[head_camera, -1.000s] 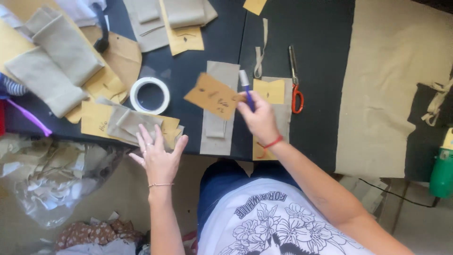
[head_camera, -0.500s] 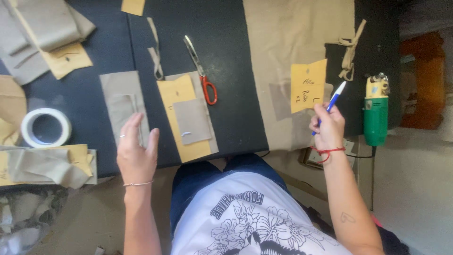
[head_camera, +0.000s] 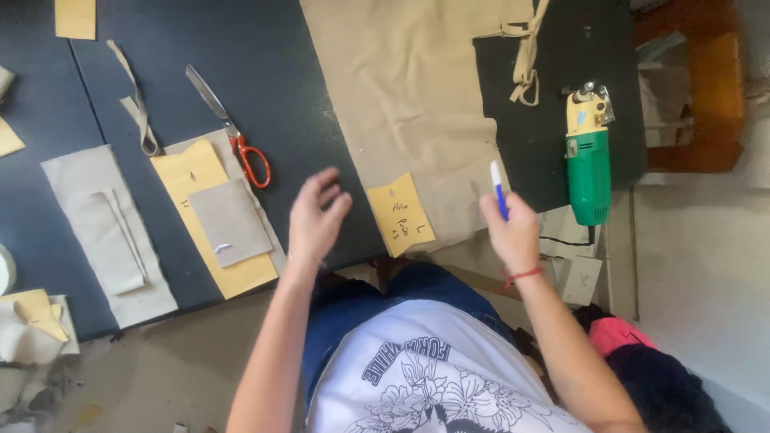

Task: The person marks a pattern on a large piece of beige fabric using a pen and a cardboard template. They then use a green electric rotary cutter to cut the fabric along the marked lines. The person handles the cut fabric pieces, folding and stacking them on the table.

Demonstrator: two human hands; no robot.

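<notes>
While my right hand (head_camera: 513, 232) grips a blue pen (head_camera: 498, 189) tip-up over the desk (head_camera: 305, 96) edge, my left hand (head_camera: 314, 220) hovers wide open, holding nothing. Between them a yellow card (head_camera: 401, 215) lies on beige fabric (head_camera: 417, 104). Red-handled scissors (head_camera: 233, 132) sit farther left.

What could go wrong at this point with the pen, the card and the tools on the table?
The yellow card lies on the tan fabric close to the table edge; a brush from the left hand might knock it off. The right hand holds the blue pen tip-up over the fabric, so a stray mark seems possible. The green cutting tool overhangs the table edge.
</notes>
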